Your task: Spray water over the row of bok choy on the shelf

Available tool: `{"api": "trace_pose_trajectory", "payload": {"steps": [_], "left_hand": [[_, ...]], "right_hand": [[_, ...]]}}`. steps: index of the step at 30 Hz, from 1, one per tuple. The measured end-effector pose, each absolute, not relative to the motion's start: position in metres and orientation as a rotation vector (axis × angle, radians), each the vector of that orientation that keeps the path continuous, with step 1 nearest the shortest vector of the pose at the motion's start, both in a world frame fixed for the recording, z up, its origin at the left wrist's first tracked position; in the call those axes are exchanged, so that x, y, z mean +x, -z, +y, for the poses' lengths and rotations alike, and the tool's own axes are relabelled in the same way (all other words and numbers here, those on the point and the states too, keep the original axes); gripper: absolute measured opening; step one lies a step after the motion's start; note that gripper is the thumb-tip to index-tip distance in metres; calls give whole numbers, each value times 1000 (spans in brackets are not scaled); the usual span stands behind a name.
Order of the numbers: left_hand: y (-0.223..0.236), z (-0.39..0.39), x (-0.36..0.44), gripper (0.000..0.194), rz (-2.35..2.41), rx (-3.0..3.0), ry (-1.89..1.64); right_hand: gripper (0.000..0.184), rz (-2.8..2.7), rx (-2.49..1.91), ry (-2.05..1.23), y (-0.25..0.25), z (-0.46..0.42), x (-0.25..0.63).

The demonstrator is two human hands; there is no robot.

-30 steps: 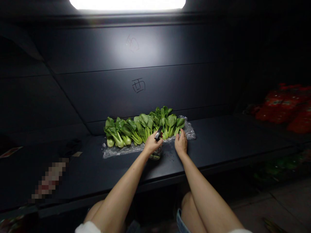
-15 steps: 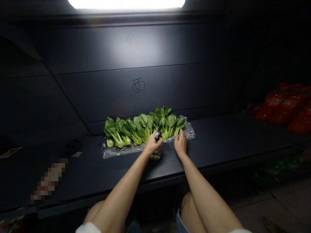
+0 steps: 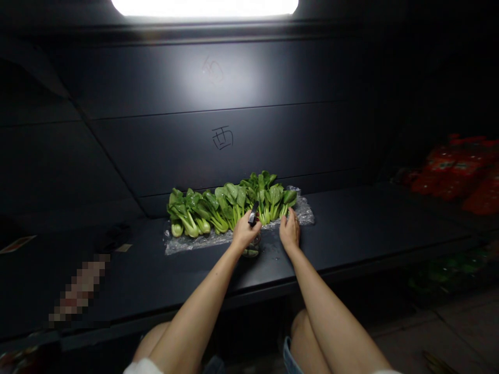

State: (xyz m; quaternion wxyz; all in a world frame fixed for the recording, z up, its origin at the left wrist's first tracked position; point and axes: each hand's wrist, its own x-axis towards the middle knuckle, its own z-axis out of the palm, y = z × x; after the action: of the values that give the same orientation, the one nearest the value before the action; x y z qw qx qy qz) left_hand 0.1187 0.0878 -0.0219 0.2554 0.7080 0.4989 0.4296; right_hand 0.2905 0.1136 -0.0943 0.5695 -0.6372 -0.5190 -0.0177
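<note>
A row of bok choy (image 3: 230, 200), green leaves toward the back wall and pale stems toward me, lies on a sheet of clear plastic (image 3: 306, 213). In front of it, my left hand (image 3: 244, 232) is closed around a spray bottle (image 3: 253, 215). Its black nozzle points at the greens, and the clear lower part shows under my wrist. My right hand (image 3: 289, 231) is at the right end of the row, fingers stretched toward the last stems and close to the plastic; whether they touch is hard to tell.
The dark shelf (image 3: 351, 223) runs left and right, backed by a dark panel (image 3: 280, 135) with marker writing. Red packages (image 3: 460, 171) stand at the far right. A small card (image 3: 123, 248) and a pixelated patch lie at left. A bright lamp (image 3: 206, 6) hangs above.
</note>
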Motion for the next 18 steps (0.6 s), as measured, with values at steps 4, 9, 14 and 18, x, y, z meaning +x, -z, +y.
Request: {"api": "trace_pose_trajectory", "payload": {"steps": [4,9,14,18], "left_hand": [[25,88,119,22,1329,1884,-1245],[26,87,116,25,1269,1836,-1322],[30,86,112,20,1251,1791,-1391],[32,85,107,20,1257,1747,-1441]], "right_hand": [[50,-1223,-1505,43,95,114,290],[50,-1226,-1506,32,94,115,289],[50,-1229,-1495,31,94,115,288],[51,-1226,-1496,24,93,114,287]]}}
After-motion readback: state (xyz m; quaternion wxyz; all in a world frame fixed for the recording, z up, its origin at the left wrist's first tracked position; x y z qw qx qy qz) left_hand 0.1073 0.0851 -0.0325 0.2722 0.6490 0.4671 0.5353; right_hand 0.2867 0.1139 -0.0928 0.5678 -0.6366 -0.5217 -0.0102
